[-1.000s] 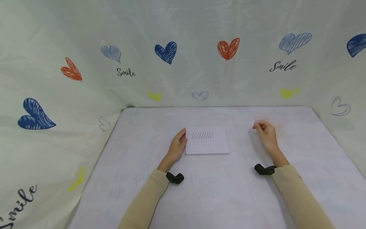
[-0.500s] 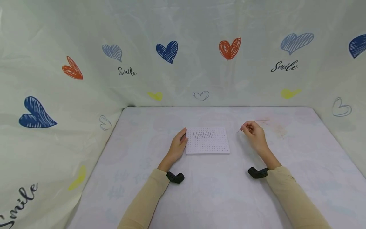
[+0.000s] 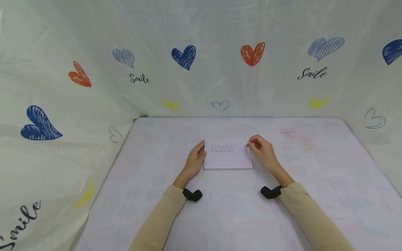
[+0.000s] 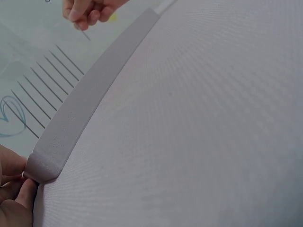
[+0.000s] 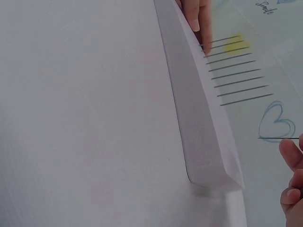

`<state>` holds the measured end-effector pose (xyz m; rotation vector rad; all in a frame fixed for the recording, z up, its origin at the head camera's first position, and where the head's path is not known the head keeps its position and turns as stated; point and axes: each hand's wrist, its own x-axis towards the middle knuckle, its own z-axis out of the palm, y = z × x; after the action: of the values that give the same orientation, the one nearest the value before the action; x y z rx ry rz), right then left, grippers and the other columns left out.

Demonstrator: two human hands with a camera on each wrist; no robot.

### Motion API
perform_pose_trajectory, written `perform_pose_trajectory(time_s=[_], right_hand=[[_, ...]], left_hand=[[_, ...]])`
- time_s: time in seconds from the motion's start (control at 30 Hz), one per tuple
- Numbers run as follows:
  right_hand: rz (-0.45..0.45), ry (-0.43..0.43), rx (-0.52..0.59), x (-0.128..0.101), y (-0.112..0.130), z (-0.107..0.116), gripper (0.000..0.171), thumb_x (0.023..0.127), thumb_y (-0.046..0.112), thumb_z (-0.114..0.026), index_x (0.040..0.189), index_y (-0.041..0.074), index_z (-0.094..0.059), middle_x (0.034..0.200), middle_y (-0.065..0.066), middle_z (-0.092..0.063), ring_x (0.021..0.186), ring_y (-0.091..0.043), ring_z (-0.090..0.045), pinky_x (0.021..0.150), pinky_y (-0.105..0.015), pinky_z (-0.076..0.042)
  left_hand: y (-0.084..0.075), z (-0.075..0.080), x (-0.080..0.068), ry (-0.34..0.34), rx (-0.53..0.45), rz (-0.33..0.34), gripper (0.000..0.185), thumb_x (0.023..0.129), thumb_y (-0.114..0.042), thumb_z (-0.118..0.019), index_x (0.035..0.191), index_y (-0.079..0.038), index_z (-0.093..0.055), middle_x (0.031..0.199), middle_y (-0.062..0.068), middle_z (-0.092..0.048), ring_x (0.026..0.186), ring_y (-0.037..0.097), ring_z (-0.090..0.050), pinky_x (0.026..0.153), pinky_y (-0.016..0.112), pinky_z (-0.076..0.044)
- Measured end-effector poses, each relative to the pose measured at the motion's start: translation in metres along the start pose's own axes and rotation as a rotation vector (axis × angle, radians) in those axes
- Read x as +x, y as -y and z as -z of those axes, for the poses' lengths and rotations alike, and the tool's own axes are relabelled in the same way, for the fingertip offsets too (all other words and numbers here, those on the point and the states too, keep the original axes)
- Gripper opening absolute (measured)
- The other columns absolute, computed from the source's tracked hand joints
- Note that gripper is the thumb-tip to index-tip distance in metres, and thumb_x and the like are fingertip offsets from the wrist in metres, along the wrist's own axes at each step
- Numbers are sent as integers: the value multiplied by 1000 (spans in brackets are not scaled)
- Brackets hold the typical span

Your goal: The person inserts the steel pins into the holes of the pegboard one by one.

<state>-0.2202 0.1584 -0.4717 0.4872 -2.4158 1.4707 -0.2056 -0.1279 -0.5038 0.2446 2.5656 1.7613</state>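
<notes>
Left hand (image 3: 195, 161) rests against the left edge of the white board (image 3: 228, 160), fingers laid along its side and thumb near the top corner; it steadies the board and does not close round it. In the left wrist view only the fingertips (image 4: 12, 189) show, pressed at the board's near corner.

The board lies flat on the table (image 3: 157, 195), roughly centred. Its top is dotted with small holes, and a row of thin pins (image 3: 223, 148) stands in the back rows, upright and evenly spaced.

Right hand (image 3: 262, 150) hovers at the board's right back corner, thumb and forefinger pinched on one more pin (image 5: 278, 138), which points toward the row.

Judged step: carrying a fresh pin to the board, just short of setting it. The next move would call for lining the tip over the free hole beside the last pin in the row, then pushing straight down while the left hand holds the board steady.

Hard to make out: the held pin is barely visible from the head view. Which hole is free cannot be told. The wrist views cut off most of both hands, and the pin tip's height above the board is unclear.
</notes>
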Motion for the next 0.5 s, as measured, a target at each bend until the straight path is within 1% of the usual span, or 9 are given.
perform_pose_trajectory(time_s=[0.17,0.33,0.5], right_hand=[[-27,43,-5,0,4,-11,5,96,0,-63,99,-4,-62,86,-13,-66,74,-17,-44,58,-16,-34],[-59,80,-12,0,8,-18,4,96,2,-64,99,0,-64,88,-11,-64,75,-20,-46,60,-17,-35],[-56,99,-23,0,9,-24,3,96,3,-64,99,2,-65,90,-10,-64,76,-21,-46,61,-20,-35]], left_hand=[[0,0,0,-1,6,-2,51,105,-1,-46,153,4,-30,158,19,-30,143,28,-35,115,31,-33],[0,0,1,-1,6,-4,51,105,-1,-45,153,5,-30,158,19,-30,143,28,-34,115,32,-33],[1,0,0,1,-5,-5,51,105,-1,-45,153,5,-30,158,19,-30,143,28,-34,115,32,-33]])
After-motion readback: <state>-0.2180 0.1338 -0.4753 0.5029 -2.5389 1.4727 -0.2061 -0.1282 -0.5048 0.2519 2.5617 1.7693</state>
